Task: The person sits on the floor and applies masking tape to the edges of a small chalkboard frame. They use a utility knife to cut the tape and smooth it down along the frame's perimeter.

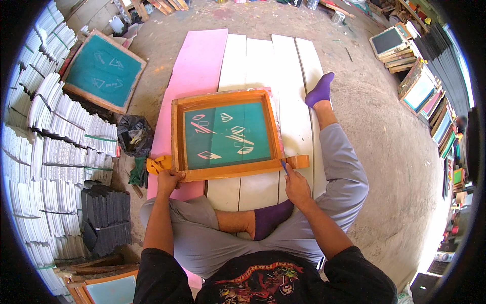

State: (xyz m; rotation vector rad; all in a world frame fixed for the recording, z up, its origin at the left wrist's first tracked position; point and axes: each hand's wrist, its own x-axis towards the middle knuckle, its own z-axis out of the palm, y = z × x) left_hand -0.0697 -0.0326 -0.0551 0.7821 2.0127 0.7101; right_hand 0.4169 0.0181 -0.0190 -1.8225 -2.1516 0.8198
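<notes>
A wooden screen-printing frame (228, 170) with green mesh lies before me on a low platform of white and pink boards. Pale leaf-like and striped shapes show in the mesh (202, 137). At the frame's near left corner, my left hand (171, 182) is closed on the rail. My right hand (298, 189) is wrapped round a slim blue tool (284, 166), its tip by the near right corner; its exact kind is unclear. A short wooden piece (298, 161) juts out beside that corner. Yellow cloth (159, 164) lies just beyond my left hand.
Stacks of white sheets (66, 116) line the left side, with a black stack (106, 219) nearer me. Between them and the boards sits a black plastic bag (135, 136). Another green screen (104, 70) leans at far left. More frames (417, 86) stand along the right.
</notes>
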